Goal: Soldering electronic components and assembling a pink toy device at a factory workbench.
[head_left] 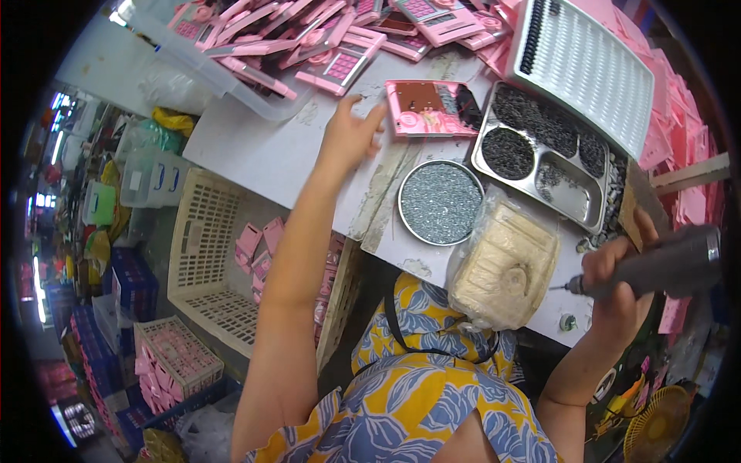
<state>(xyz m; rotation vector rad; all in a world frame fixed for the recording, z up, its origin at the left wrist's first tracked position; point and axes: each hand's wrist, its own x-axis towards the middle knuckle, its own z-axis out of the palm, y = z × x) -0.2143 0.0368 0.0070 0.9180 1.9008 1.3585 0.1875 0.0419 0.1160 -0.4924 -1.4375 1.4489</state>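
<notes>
My left hand (349,139) is over the white table with its fingers apart and nothing in them. Just to its right lies a pink case with a shiny, dark reflective panel (419,96); a small gap seems to separate them. In my right hand (624,302) is a dark electric screwdriver (673,261), its thin bit pointing left at a plastic-wrapped beige block (505,266) on the table's front edge. A round tin (441,202) of small silvery parts stands between the case and the block. Beside it sits a metal tray (573,202) with black screw-like bits in its compartments.
Pink calculators (340,68) are heaped along the back, next to a clear plastic bin (266,100). A white ridged tray (583,73) rests at the back right. Below left stands a cream crate (204,258) holding pink parts. A yellow fan (656,424) is at the lower right.
</notes>
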